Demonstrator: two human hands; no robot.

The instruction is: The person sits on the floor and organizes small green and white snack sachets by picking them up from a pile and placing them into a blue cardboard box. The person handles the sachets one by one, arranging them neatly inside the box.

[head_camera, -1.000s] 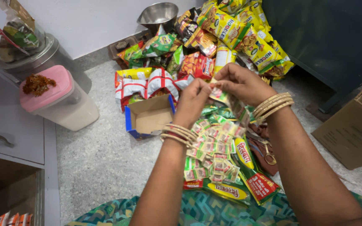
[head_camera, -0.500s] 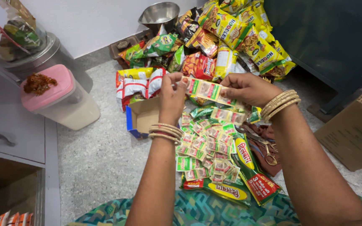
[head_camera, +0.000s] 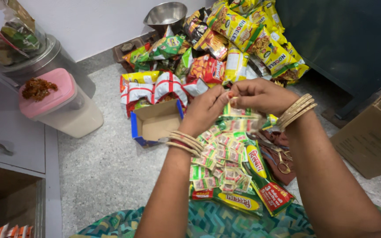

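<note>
While both hands meet above the floor, the left hand and the right hand each pinch the top end of a strip of small sachets, fingertips close together, with the strip hanging down toward a loose heap of the same green and yellow sachets spread on the speckled floor. Both grips are closed on that strip, thumb against forefinger. It looks very light, thin and floppy, with slick foil faces, so it would likely slip or fold unless held by the sealed seams between sachets, where the material is flattest and stiffest. Just left of the hands sits an open blue cardboard box, empty as far as can be seen. Beyond it, against the wall, lies a pile of larger snack and noodle packets, and a pink-lidded tub stands well apart at the left.
</note>
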